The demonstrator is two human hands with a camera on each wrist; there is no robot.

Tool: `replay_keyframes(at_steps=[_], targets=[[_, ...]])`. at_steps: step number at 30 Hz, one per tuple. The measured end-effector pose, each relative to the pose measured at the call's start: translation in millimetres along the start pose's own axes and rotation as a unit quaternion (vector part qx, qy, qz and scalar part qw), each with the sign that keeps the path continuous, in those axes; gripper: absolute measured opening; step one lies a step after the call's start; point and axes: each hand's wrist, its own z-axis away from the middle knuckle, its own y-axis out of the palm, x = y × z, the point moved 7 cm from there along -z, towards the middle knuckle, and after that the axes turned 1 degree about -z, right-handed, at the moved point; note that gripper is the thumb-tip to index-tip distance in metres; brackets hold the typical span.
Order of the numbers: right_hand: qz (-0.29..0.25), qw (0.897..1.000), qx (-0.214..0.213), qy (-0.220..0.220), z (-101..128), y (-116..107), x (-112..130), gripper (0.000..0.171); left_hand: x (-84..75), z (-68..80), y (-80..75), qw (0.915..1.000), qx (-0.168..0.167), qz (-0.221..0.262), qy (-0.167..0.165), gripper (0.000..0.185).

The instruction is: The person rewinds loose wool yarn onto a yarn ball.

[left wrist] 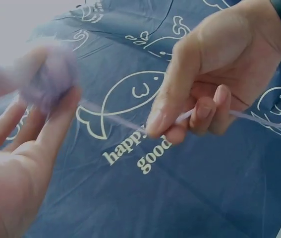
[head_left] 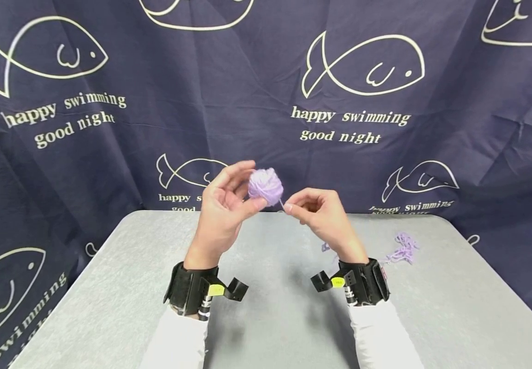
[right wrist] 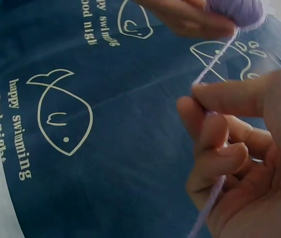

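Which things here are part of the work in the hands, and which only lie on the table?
In the work:
- yarn ball, held by the left hand
- yarn strand, pinched by the right hand

Lying about:
- loose yarn heap on the table
- fish-print cloth behind

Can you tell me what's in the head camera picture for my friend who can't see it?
A left hand holds a purple yarn ball while the right hand pinches its strand, above a grey table.
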Motion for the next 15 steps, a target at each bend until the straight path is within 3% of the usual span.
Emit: replay_keyframes(at_steps=[4,8,11,15], targets=[[0.028,0.997,0.059,-0.033,2.3,13.9,7.7,0.004,-2.2,-1.6,-7.6,0.9949,-0.084,-0.042,0.036,0.053],[0.013,0.994,0.095,-0.051,6.2,21.3,14.8,0.004,-3.1,-0.2,-14.0,0.9828,-0.14,-0.105,0.059,0.045],[-0.015,0.992,0.102,-0.066,8.6,21.4,19.8,0.006,-2.1,1.7,-16.5,0.9701,-0.15,-0.182,0.058,0.043],[-0.049,0.993,0.072,-0.085,10.8,13.6,26.7,0.007,-0.3,2.7,-16.8,0.9468,-0.121,-0.297,0.029,0.042]])
